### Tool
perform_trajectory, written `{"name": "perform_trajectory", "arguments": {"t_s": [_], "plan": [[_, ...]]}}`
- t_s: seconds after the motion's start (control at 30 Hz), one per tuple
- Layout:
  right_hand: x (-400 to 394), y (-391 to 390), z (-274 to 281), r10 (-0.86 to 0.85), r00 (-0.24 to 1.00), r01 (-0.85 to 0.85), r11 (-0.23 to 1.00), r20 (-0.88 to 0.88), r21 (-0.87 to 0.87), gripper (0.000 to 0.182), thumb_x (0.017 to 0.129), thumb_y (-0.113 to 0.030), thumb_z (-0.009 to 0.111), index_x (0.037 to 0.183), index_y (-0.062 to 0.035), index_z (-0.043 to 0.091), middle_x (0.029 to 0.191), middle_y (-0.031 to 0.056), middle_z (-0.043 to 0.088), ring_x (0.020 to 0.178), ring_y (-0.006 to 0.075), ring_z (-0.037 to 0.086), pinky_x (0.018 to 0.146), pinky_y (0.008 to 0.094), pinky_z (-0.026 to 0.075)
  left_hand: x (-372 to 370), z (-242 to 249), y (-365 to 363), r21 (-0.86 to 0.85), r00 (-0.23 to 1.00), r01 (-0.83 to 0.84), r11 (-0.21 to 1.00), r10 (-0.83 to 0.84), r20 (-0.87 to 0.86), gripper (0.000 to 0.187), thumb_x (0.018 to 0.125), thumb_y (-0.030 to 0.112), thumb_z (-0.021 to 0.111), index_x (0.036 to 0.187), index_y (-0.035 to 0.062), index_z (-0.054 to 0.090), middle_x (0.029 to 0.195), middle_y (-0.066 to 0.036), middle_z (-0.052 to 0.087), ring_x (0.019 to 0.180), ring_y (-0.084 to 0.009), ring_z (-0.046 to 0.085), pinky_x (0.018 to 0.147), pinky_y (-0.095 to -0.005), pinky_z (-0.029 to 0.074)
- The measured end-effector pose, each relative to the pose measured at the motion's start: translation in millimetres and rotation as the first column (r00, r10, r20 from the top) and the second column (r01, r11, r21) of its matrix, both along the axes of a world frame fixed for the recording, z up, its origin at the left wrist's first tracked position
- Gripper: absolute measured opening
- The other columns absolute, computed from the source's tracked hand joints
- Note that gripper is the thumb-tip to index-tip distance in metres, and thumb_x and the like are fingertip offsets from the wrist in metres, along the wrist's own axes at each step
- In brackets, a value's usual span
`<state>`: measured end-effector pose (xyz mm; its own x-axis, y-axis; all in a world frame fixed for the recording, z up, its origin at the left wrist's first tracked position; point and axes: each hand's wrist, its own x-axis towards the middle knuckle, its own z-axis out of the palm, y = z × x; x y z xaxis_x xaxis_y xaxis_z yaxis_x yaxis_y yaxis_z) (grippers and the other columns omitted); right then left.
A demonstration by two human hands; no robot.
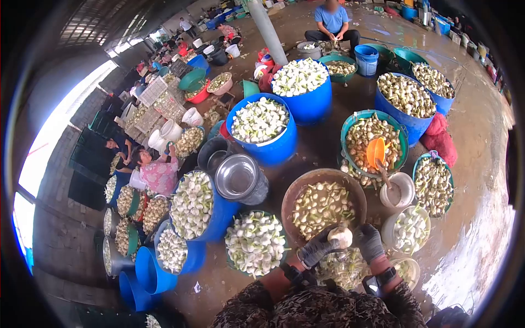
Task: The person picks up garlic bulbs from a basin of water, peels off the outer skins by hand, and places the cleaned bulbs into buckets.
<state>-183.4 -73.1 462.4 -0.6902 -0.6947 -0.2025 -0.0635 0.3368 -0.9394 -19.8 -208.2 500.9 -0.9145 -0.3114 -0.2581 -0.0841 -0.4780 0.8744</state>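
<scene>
My left hand [317, 249], in a dark grey glove, is closed around a large pale garlic-like bulb [340, 236] just over the near rim of a brown basin [285, 205]. The basin holds bulbs with green stems [324, 206] in murky water. To the right of the held bulb, my right hand [370, 244], gloved the same way, is curled up close to it but apart. Whatever its fingers grip, if anything, is hidden. Below my hands, a container of pale peelings or trimmings [344, 268] sits in front of my body, partly covered by my arms.
A green tub of bulbs [404, 150] holds an orange scoop [375, 152]. White buckets [407, 191] stand at right, and a metal bowl [237, 176] tops a dark bucket. Blue barrels [290, 147] of white bulbs stand ahead. People [332, 22] sit working farther off on wet floor.
</scene>
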Motion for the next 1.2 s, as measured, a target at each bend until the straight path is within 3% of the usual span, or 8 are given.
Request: {"name": "perform_trajectory", "arguments": {"t_s": [0.27,0.4,0.43,0.5,0.6,0.7,0.87,1.2], "plan": [[7.6,18.9,73.0,0.005,0.970,-0.053,0.980,-0.244,-0.190,0.009,0.091,-0.005,0.058,0.097,0.0001,0.063,0.088,0.0039,0.064,0.072,0.0090,0.056,0.066,0.0261,0.048,7.2,55.3,-6.8,-0.201,0.992,-0.026,0.979,0.051,0.119,0.056,0.090,0.011,0.064,0.141,0.0093,0.039,0.128,-0.006,0.054,0.115,-0.0174,0.054,0.093,-0.0316,0.052],[-66.2,21.6,96.1,-0.189,0.965,0.140,0.957,-0.184,-0.253,0.037,0.093,0.000,0.049,0.129,-0.0047,0.049,0.086,0.0021,0.059,0.068,0.0075,0.052,0.066,0.0253,0.048,9.7,19.4,-10.7,0.097,0.985,-0.163,0.982,0.157,0.065,0.057,0.089,0.010,0.066,0.139,0.0053,0.037,0.131,-0.011,0.051,0.116,-0.0243,0.054,0.093,-0.0378,0.054],[-131.7,30.6,52.8,-0.270,0.467,0.101,0.962,-0.842,-0.252,0.037,0.093,-0.005,0.051,0.130,-0.0048,0.049,0.085,0.0021,0.056,0.069,0.0089,0.051,0.068,0.0266,0.048,7.6,1.4,-20.8,-0.020,0.986,-0.156,0.988,0.157,0.051,0.056,0.090,0.009,0.064,0.139,0.0049,0.038,0.130,-0.011,0.051,0.116,-0.0242,0.054,0.092,-0.0375,0.054],[-153.4,54.0,131.8,-0.580,0.773,0.554,0.814,-0.255,-0.174,0.037,0.095,-0.011,0.053,0.131,-0.0035,0.048,0.101,0.0080,0.064,0.088,0.0136,0.058,0.079,0.0276,0.048,16.9,8.2,-21.4,0.116,0.981,-0.176,0.978,0.163,0.108,0.051,0.091,0.007,0.062,0.137,0.0042,0.039,0.129,-0.011,0.052,0.114,-0.0228,0.056,0.090,-0.0346,0.055],[-126.5,48.4,149.3,-0.495,0.806,0.289,0.807,-0.324,-0.514,0.021,0.094,-0.006,0.057,0.113,0.0005,0.060,0.105,0.0077,0.066,0.089,0.0143,0.060,0.082,0.0299,0.049,17.4,41.3,-21.7,0.031,0.989,-0.127,0.991,0.124,0.086,0.051,0.092,0.010,0.061,0.137,0.0042,0.039,0.124,-0.010,0.055,0.110,-0.0198,0.057,0.085,-0.0328,0.055],[-22.5,15.8,177.3,-0.044,0.766,-0.044,0.992,-0.641,-0.121,0.013,0.081,-0.015,0.070,0.088,-0.0043,0.066,0.079,0.0157,0.064,0.075,0.0350,0.062,0.070,0.0384,0.053,8.8,31.0,-15.7,-0.135,0.991,-0.073,0.988,0.087,0.106,0.054,0.089,0.013,0.066,0.136,0.0040,0.041,0.125,-0.010,0.055,0.111,-0.0202,0.056,0.092,-0.0319,0.051],[28.7,7.7,134.6,0.020,0.804,-0.060,0.997,-0.594,-0.048,0.014,0.081,-0.017,0.067,0.093,-0.0113,0.067,0.086,0.0122,0.064,0.080,0.0329,0.064,0.071,0.0423,0.052,-8.0,35.4,-3.0,-0.373,0.997,-0.037,0.927,0.060,0.049,0.062,0.082,0.014,0.073,0.135,0.0008,0.042,0.127,-0.009,0.055,0.114,-0.0188,0.054,0.096,-0.0330,0.047],[32.5,35.5,114.9,-0.117,0.827,0.071,0.992,-0.551,-0.103,0.012,0.085,-0.019,0.065,0.088,-0.0072,0.065,0.079,0.0142,0.066,0.073,0.0339,0.064,0.065,0.0429,0.051,-26.4,57.5,26.9,0.192,0.997,-0.079,0.978,0.078,0.013,0.049,0.091,0.002,0.058,0.137,0.0088,0.041,0.123,-0.009,0.053,0.111,-0.0215,0.055,0.091,-0.0370,0.055]]}}
